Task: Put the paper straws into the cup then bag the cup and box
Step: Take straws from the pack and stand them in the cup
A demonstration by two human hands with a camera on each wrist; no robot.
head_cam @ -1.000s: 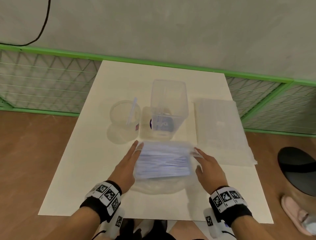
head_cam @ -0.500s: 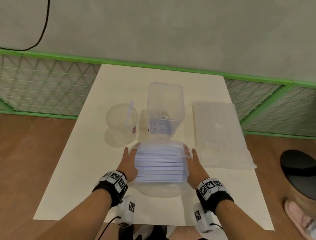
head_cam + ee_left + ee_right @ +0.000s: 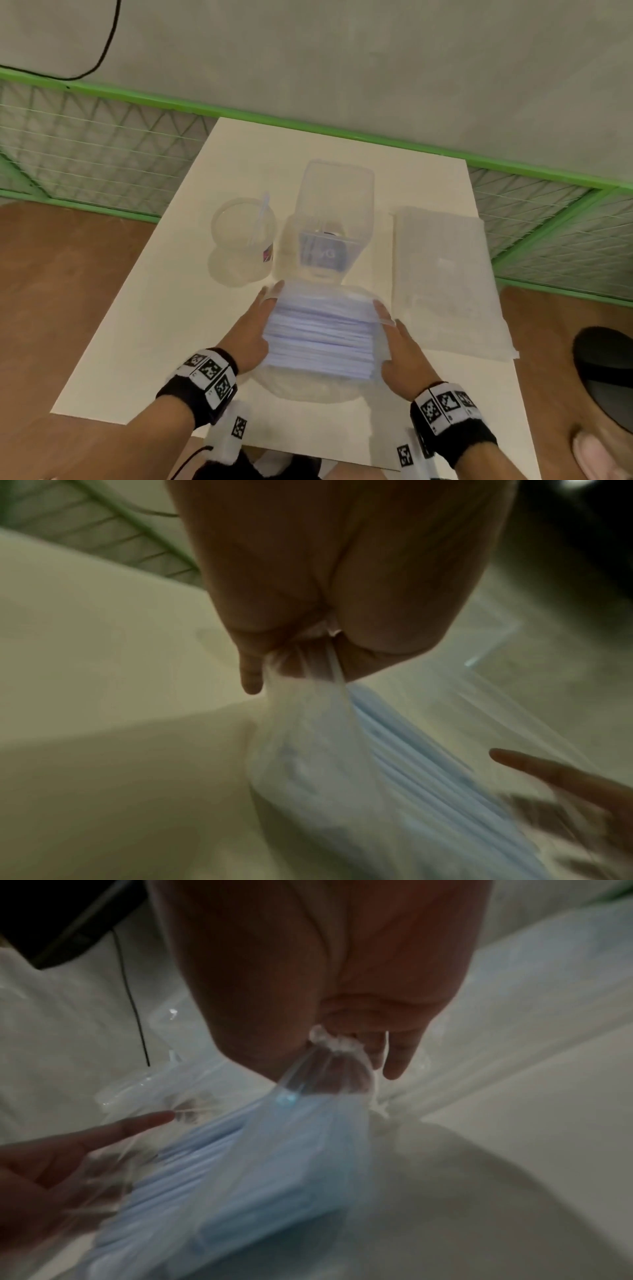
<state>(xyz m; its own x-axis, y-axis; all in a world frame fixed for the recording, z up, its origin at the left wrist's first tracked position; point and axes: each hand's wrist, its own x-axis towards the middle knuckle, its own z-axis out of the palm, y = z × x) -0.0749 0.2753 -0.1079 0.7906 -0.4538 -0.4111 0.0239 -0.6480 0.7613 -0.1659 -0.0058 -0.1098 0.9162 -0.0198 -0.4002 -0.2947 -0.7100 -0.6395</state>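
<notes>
A clear packet of pale paper straws [image 3: 320, 337] hangs just above the white table [image 3: 154, 325], held at both ends. My left hand [image 3: 250, 339] pinches the bunched wrapper [image 3: 308, 653] on the left end. My right hand [image 3: 400, 356] pinches the gathered wrapper [image 3: 342, 1045] on the right end. The straws [image 3: 257, 1150] show through the film. Behind the packet to the left stands a clear cup [image 3: 243, 233] with one straw [image 3: 260, 219] leaning in it. A clear box [image 3: 329, 219] stands beside the cup, directly behind the packet.
A flat stack of clear plastic bags [image 3: 442, 274] lies at the table's right side. A green mesh fence [image 3: 102, 144] runs behind the table. A black round seat [image 3: 606, 363] and a pink slipper [image 3: 596, 455] are on the floor at right.
Both hands have closed in from the packet's sides and now pinch its wrapper ends. The packet has bunched narrower and come a little nearer to me.
</notes>
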